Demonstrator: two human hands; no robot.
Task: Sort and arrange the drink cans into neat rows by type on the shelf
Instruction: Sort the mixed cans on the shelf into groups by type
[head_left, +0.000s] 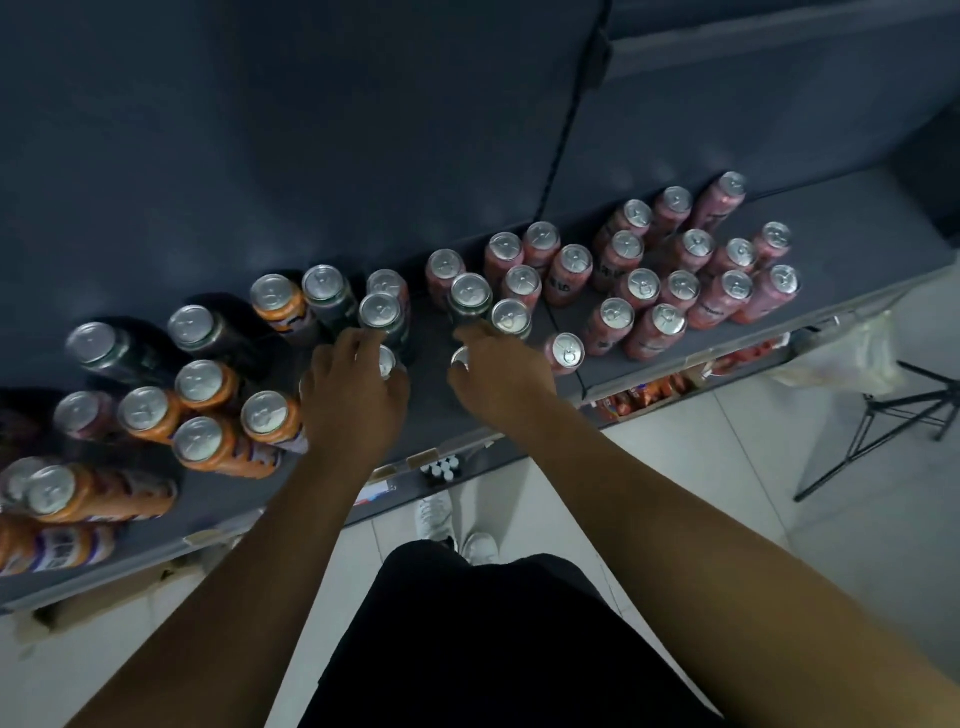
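Drink cans stand on a dark grey shelf (857, 244), seen from above. Pink cans (667, 319) fill the right part in rough rows. Orange cans (200, 441) cluster at the left, some lying tilted. Dark green cans (470, 293) stand in the middle and at the back left. My left hand (353, 395) grips a can (387, 361) whose silver top shows between its fingers. My right hand (501, 374) curls round another can (460, 358), mostly hidden under the fingers. Both hands sit side by side at the shelf's middle front.
A black cable (563, 135) runs down the back wall to the shelf. Lower shelves hold small bottles (441, 467) and orange packets (644, 392). A black tripod (883, 415) stands on the tiled floor at the right. My shoes (457, 525) are below the shelf edge.
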